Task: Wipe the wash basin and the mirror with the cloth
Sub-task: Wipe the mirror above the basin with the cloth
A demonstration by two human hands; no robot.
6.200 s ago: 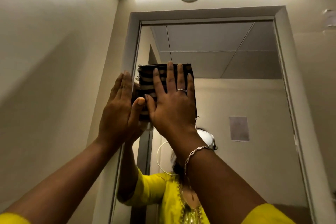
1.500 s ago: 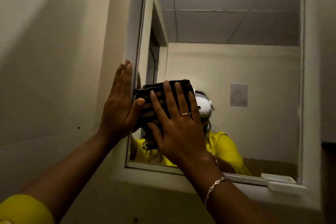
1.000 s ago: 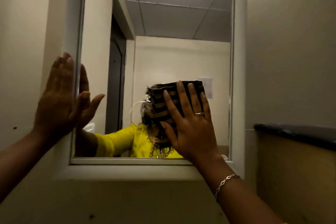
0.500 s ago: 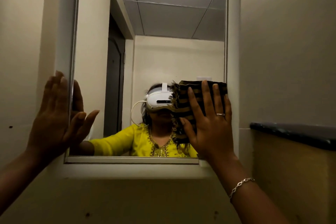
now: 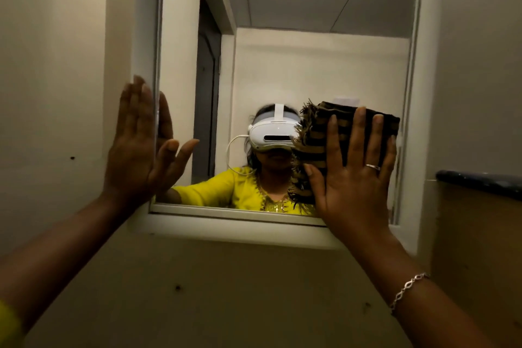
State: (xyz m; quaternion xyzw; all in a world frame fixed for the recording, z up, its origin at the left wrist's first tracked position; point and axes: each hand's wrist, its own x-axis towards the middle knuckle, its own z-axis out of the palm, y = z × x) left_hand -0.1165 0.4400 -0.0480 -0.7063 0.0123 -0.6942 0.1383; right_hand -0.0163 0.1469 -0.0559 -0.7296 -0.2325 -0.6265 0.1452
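A white-framed mirror [image 5: 316, 65] hangs on the wall in front of me. A folded dark cloth [image 5: 319, 135] with brown stripes and a frayed edge lies flat against the glass at its lower right. My right hand [image 5: 356, 175] presses the cloth to the mirror with fingers spread. My left hand [image 5: 138, 144] rests flat and open on the mirror's left frame edge, holding nothing. The wash basin is out of view.
A dark ledge [image 5: 480, 182] juts from the wall on the right, level with the mirror's lower part. The white frame sill [image 5: 226, 223] runs under the glass. Bare wall with small dark specks lies below and to the left.
My right hand has slid the cloth from the mirror's upper left down and across to its lower right side. My left hand stayed on the left frame.
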